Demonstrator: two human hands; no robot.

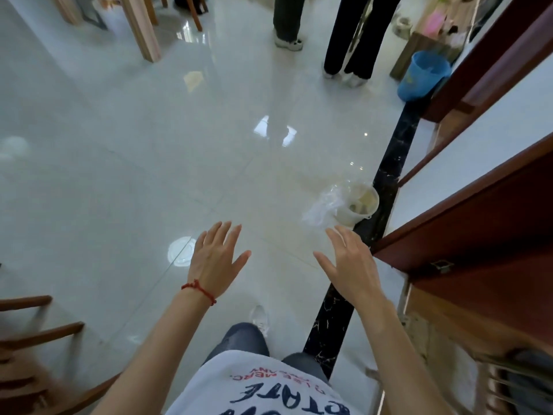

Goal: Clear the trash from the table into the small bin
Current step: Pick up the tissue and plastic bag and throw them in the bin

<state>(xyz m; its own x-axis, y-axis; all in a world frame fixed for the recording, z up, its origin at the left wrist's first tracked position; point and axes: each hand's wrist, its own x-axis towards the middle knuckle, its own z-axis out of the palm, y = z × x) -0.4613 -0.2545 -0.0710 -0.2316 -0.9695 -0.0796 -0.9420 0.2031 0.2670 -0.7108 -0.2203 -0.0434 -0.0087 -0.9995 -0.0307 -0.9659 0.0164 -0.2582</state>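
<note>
A small white bin point(357, 205) with a loose clear plastic liner stands on the glossy floor beside a black marble strip; pale scraps lie inside it. My left hand point(216, 259), with a red cord at the wrist, is stretched out in front of me with fingers straight and nothing in it. My right hand point(351, 265) is also spread flat and empty, its fingertips just short of the bin's liner. No table top is in view.
A blue bucket point(423, 76) stands far right by a dark wooden door frame point(466, 223). Two people's legs point(350, 40) stand ahead. Wooden table legs point(140, 28) are at the top left, a wooden chair point(36, 354) at the bottom left.
</note>
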